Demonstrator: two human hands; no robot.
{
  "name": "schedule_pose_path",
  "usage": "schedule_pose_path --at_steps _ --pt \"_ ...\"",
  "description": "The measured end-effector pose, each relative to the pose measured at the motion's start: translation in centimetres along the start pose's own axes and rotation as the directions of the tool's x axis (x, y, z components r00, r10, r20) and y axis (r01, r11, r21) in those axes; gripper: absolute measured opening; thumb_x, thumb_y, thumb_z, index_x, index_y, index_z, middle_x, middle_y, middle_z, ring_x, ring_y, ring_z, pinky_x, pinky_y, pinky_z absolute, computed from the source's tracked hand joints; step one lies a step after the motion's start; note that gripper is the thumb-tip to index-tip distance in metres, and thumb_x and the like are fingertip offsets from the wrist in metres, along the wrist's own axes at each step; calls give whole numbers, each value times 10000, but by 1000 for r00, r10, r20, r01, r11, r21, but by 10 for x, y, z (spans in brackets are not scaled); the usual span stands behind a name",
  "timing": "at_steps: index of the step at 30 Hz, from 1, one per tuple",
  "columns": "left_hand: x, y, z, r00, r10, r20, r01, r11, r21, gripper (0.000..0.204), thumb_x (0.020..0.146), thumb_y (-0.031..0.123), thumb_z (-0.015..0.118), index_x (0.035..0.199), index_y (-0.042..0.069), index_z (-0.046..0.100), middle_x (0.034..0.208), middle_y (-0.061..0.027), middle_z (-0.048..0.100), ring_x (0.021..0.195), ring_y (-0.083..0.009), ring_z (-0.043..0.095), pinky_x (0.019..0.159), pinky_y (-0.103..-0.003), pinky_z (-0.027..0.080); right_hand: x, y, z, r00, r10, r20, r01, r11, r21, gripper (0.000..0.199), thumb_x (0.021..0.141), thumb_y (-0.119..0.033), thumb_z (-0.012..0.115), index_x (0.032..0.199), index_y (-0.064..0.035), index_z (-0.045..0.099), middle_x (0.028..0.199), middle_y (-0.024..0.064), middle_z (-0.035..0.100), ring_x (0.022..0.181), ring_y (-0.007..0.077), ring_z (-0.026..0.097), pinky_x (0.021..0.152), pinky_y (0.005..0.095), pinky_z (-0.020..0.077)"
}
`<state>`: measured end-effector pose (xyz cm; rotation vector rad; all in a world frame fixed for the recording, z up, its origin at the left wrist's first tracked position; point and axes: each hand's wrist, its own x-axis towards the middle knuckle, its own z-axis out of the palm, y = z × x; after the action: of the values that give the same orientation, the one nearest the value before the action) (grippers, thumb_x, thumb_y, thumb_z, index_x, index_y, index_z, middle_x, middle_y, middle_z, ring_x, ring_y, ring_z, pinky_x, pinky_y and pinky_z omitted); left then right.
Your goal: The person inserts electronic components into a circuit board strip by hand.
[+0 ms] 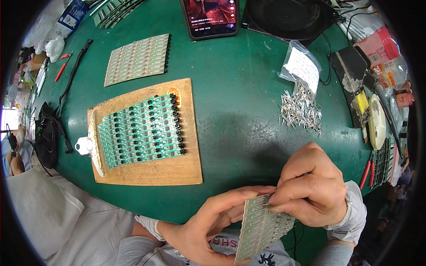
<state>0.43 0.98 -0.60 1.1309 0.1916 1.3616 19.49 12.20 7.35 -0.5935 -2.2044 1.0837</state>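
My left hand (202,230) grips a circuit board panel (255,228) by its edges, thumb along the top and fingers below, holding it tilted up near my body. Small metal pins stick out along the panel's right part. At its upper right corner, my right hand (313,188) pinches with thumb and forefinger; what lies between the fingertips is too small and hidden to make out. Beyond my right hand, a pile of small silvery metal pins (299,111) spills from a clear plastic bag (301,64) with a white label.
Left of centre, a wooden clipboard (191,168) carries a populated green panel (142,131). Another panel (137,60) lies behind it. A phone (211,20) stands at the back beside a black pan (288,17). Red-handled pliers (62,68) and a black strap (73,84) lie left.
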Motion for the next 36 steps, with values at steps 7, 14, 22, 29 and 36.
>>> schedule_pose_path --at_steps 7,14,22,29,36 --pt "6 -3 -1 997 69 26 -69 997 25 1104 728 92 862 1513 -19 93 1521 -310 235 1403 -372 349 1133 -465 365 2 -4 -2 998 -60 30 62 997 -54 257 643 -129 840 864 -65 725 867 50 603 726 205 580 591 305 462" --pt "11 16 3 999 -47 2 47 997 60 1100 726 78 861 1505 -39 93 1510 -336 243 1400 -376 357 1135 -458 358 -4 -1 4 969 -246 -30 230 937 -263 331 553 -168 730 866 -60 729 884 41 617 720 186 580 580 278 485" --pt "8 8 8 998 69 -1 -69 997 -24 1087 715 55 857 1500 -35 110 1501 -360 246 1389 -393 371 1137 -478 361 -20 3 4 905 -423 45 400 809 -431 360 590 -142 658 933 -73 745 930 16 639 753 164 576 613 250 474" --pt "5 10 17 994 -26 -107 13 994 -113 1053 731 -18 821 1507 0 110 1530 -347 180 1430 -400 294 1152 -505 303 -15 2 -12 940 -337 47 310 791 -527 332 630 -135 663 947 -71 741 934 36 664 753 161 595 615 280 479" --pt "5 20 20 966 -217 -144 198 971 -132 1038 744 -88 788 1514 29 102 1558 -338 113 1461 -406 235 1157 -523 264 8 29 -23 997 -75 30 67 567 -821 254 638 -91 642 877 -8 664 822 90 599 724 235 582 574 307 483"
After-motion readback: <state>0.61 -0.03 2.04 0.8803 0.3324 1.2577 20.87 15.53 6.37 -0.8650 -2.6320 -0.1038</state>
